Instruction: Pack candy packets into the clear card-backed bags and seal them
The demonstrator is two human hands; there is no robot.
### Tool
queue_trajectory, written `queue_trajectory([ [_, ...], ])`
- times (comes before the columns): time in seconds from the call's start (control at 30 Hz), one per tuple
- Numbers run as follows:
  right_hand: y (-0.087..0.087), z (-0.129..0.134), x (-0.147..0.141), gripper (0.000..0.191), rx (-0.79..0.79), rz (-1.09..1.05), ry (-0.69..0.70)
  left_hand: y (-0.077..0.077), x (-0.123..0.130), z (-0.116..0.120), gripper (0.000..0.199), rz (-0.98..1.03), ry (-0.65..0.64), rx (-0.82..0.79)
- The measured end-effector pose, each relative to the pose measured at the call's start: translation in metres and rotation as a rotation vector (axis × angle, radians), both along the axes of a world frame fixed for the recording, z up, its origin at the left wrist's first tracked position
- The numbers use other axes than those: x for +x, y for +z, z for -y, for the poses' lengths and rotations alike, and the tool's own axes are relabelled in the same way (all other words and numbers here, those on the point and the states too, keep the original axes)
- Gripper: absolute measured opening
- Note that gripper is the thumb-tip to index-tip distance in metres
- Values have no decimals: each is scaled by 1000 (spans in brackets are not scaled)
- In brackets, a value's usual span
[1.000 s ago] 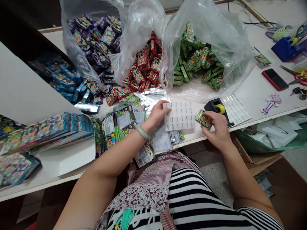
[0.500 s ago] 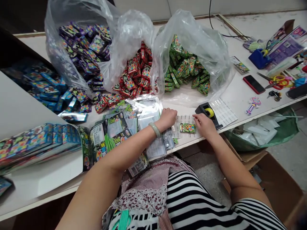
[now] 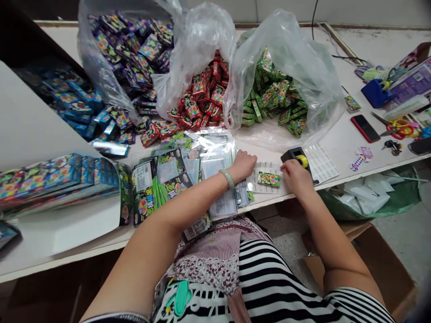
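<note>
A small green packet (image 3: 269, 179) lies on a sheet of clear round stickers (image 3: 261, 188) near the table's front edge. My left hand (image 3: 243, 166), with a bangle at the wrist, is curled at the sheet's left side; what its fingers hold, if anything, is hidden. At the sheet's right side my right hand (image 3: 296, 177) has its thumb and fingertips pinched together, and anything between them is too small to make out. Just behind my right hand stands a black tape dispenser (image 3: 292, 154) with yellow tape. Stacked clear pouches and printed cards (image 3: 168, 172) lie left of the sheet, under my left forearm.
Plastic bags hold purple packets (image 3: 134, 54), red packets (image 3: 200, 96) and green packets (image 3: 276, 96) at the back. Blue packets and an open box (image 3: 84, 229) stand left. A phone (image 3: 365, 128), keys and scissors (image 3: 397, 128) lie right. A green bag (image 3: 404, 199) hangs below the edge.
The view has shifted, so the table's things sit further right. My right hand has moved slightly away from the green packet, off the sheet's right edge. My left hand stays curled at the left side.
</note>
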State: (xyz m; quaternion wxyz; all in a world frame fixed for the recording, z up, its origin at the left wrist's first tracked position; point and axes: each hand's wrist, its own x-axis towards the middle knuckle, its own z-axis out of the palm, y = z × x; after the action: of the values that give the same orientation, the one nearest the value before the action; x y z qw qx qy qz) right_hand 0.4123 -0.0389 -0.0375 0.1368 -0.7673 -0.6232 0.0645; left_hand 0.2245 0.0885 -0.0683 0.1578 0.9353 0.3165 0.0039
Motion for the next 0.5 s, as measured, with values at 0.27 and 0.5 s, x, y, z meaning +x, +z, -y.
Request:
queue_trajectory([
  [0.27,39,21,-18,16,141,-785,41,41,-48,17,47,352,45,46],
  [0.5,27,-23,-158,23,-267,-1144,528,48,-248,33,33,517,707,45],
])
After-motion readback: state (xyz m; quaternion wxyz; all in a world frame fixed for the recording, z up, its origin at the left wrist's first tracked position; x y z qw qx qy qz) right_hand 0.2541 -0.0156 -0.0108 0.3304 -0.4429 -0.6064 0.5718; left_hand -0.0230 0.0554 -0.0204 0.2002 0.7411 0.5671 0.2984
